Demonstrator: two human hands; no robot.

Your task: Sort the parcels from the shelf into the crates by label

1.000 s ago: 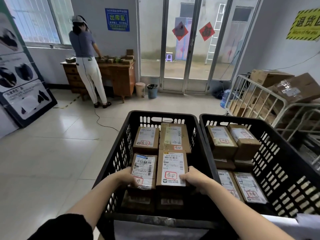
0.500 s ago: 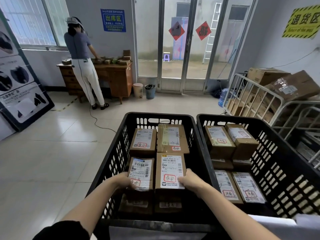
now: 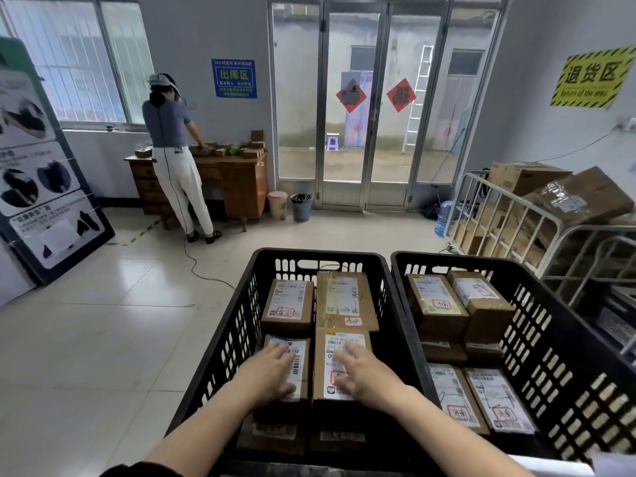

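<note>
Where your left hand (image 3: 272,371) and right hand (image 3: 361,373) earlier gripped the near edges, both now lie flat, fingers straight, on two brown cardboard parcels (image 3: 339,342) in the black slatted plastic crate (image 3: 241,325) at 12 o'clock: placement looks done. A second black crate (image 3: 550,339) adjoins at 2 o'clock; nothing blocks withdrawal.
</note>
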